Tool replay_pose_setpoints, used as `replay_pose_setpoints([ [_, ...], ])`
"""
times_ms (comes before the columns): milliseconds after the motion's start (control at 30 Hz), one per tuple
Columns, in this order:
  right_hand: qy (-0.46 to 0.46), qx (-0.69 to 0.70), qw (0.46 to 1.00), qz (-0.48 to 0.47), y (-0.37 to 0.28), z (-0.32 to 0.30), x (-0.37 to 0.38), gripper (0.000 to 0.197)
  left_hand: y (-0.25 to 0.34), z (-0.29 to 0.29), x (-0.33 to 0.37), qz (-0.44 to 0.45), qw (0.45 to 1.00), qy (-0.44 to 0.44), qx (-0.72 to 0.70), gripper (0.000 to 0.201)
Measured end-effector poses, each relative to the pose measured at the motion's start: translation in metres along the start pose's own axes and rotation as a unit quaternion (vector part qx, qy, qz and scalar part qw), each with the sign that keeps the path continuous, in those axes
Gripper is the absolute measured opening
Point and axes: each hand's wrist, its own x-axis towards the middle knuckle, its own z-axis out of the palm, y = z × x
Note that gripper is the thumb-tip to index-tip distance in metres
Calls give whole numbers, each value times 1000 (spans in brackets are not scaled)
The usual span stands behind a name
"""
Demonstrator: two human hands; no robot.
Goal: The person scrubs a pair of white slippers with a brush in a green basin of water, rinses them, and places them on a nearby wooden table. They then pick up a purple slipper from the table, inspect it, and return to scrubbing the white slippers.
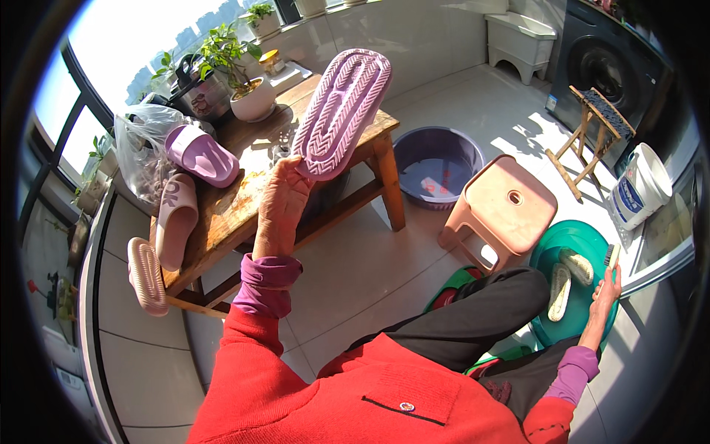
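Observation:
My left hand (281, 203) is raised beside the wooden table (222, 218) and grips a purple slipper (344, 115) by one end, its zigzag-patterned sole facing me. Over at the right, my right hand (605, 300) is closed around a scrubbing brush (612, 257) with pale bristles. That hand is at the rim of a green basin (551, 244). Inside the basin lie two pale, sole-shaped pieces (560, 292). On the table rest a lilac slipper (201, 155) and a pale pink slipper (177, 222); another pale slipper (148, 277) leans at its near left end.
A pink plastic stool (510, 196) stands between the green basin and a purple basin (436, 159) on the tiled floor. Potted plants (251, 100) and a plastic bag (140, 140) occupy the table's back. Farther right are a folding stool (595, 129), white bucket (642, 185) and washing machine (603, 66).

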Motion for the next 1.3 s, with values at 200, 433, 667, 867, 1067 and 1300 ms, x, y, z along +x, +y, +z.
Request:
replay_pose_setpoints([
  [200, 6, -13, 1000, -5, -6, 2, -7, 42, -62, 20, -51, -106, 992, -58, -31, 41],
  [433, 2, -18, 1000, 9, -13, 1, -13, 53, -105, 40, -87, -216, 971, -96, -45, 43],
  [667, 22, 3, 1000, 11, -17, 4, -20, 45, -114, 46, -98, -276, 953, -121, -38, 44],
  [867, 21, 0, 1000, 11, -17, 3, -19, 45, -81, 66, -79, -112, 983, -99, 107, 39],
  [1067, 19, 7, 1000, 11, -15, 3, -17, 45, -21, 82, -42, 345, 720, -45, 601, 36],
  [1300, 4, -12, 1000, 7, -13, -3, -14, 48, -33, 60, -33, 416, 415, -72, 806, 40],
])
